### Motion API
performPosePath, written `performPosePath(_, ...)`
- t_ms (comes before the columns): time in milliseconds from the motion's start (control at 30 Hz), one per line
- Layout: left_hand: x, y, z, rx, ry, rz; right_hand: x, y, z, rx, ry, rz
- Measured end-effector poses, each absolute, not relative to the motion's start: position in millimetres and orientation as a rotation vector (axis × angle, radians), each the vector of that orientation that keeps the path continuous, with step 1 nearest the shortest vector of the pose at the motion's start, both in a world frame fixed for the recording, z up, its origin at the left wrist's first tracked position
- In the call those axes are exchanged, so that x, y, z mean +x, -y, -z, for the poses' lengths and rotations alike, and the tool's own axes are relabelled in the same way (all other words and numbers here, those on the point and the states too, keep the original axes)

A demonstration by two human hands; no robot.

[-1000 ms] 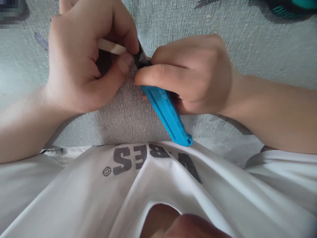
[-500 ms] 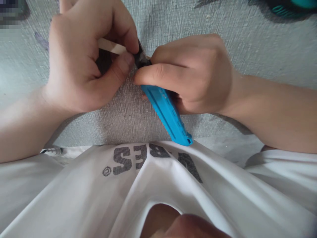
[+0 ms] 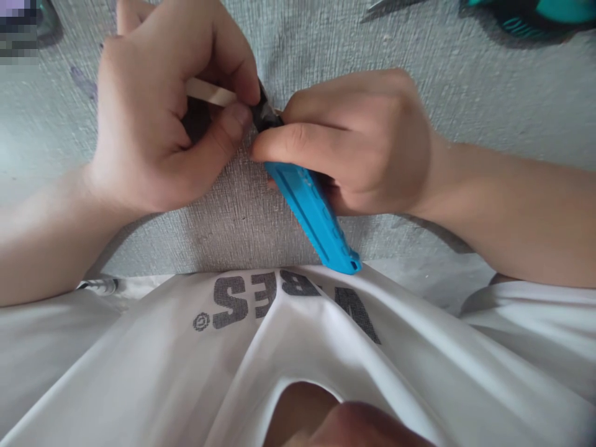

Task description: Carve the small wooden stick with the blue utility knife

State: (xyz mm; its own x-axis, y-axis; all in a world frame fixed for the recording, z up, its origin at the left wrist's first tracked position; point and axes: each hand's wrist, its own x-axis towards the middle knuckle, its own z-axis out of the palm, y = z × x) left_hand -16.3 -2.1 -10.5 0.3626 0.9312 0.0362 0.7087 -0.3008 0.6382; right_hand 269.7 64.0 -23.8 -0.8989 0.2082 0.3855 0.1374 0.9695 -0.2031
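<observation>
My right hand (image 3: 363,136) is closed around a blue utility knife (image 3: 311,214), which slants down toward my shirt. Its blue end with a small hole sticks out below my fingers, and its black front part (image 3: 266,115) shows past my thumb. My left hand (image 3: 153,118) pinches a thin pale strip (image 3: 209,93) between thumb and index finger. Those fingertips meet at the knife's black front part and touch or nearly touch it. The strip's far end and the blade are hidden by my fingers.
Beneath my hands lies a grey textured table surface (image 3: 223,230). A teal-and-black handled tool (image 3: 516,22) with a pointed metal blade (image 3: 391,7) lies at the top right. At the top left is a dark, partly blurred object (image 3: 49,25). My white shirt (image 3: 162,360) borders the near edge.
Both hands keep the same grip on the knife and strip. My left hand has shifted very slightly right; the items at the top sit slightly lower in view.
</observation>
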Motion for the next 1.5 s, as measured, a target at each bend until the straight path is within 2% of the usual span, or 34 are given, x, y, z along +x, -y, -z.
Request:
performPosePath(400, -15.4, 4.3, 10.2, 2.178, -1.416, -0.563, 268.2, -64.2, 25.2, -0.233, 2.712, -0.202)
performPosePath(800, -18.4, 2.8, 13.9, 2.202, -1.408, -0.575, 269.2, -65.6, 20.8, -0.27, 2.804, -0.348)
performPosePath(1500, -17.9, 2.2, 11.9, 2.135, -1.392, -0.556, 269.6, -66.8, 25.0, -0.216, 2.702, -0.246)
